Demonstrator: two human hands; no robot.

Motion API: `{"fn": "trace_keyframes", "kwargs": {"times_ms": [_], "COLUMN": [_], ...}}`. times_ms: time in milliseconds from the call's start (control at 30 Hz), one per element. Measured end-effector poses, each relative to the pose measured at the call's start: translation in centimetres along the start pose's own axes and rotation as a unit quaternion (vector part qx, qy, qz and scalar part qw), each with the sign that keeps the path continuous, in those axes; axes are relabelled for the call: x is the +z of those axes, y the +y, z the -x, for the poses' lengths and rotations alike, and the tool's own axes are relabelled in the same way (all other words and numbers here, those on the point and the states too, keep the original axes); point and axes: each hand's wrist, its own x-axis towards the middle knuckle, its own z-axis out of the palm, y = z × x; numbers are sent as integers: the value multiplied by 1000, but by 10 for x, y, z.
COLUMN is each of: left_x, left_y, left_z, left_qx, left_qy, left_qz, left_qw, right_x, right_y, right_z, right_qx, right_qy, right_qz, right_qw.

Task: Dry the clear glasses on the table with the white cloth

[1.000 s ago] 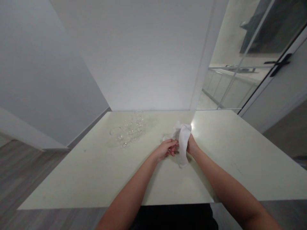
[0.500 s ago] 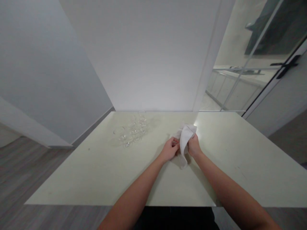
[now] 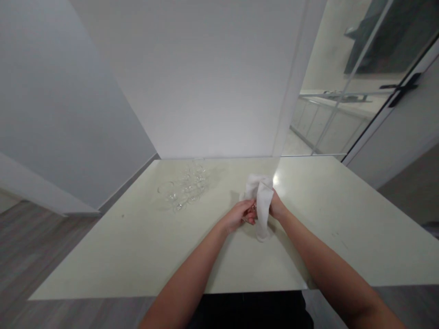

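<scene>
A white cloth [image 3: 264, 205] hangs in folds over the middle of the table, its lower end drooping towards the near edge. My right hand [image 3: 277, 206] is closed on the cloth from the right, most of its fingers hidden behind the folds. On the other side, my left hand [image 3: 241, 214] has its fingers curled together against the cloth. A glint and a faint clear outline at those fingers look like a drinking glass, mostly covered by the hand and cloth. Several clear stemmed glasses [image 3: 187, 185] are grouped at the far left of the table.
The pale glossy table [image 3: 113, 260] spans the view and meets a white wall [image 3: 206, 91] at its far edge. On the right is a glass-paned partition, beside a door with a black handle [image 3: 404, 89]. Wood-look floor [image 3: 30, 246] shows at the left.
The cloth has turned and spread between my hands, its upper part now opened to the left. My left fingers have curled over more. The view has shifted slightly; the grouped glasses stay put.
</scene>
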Motion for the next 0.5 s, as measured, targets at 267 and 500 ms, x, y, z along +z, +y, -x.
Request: {"fn": "trace_keyframes", "kwargs": {"times_ms": [267, 500], "left_x": [-3, -7], "left_y": [1, 8], "left_z": [-2, 6], "left_qx": [126, -1], "left_qy": [125, 2], "left_qz": [-178, -42], "left_qw": [968, 999], "right_x": [7, 0], "right_y": [1, -9], "right_z": [-1, 2], "right_qx": [-145, 83], "right_qy": [100, -4], "right_qz": [66, -104], "right_qw": [982, 991]}}
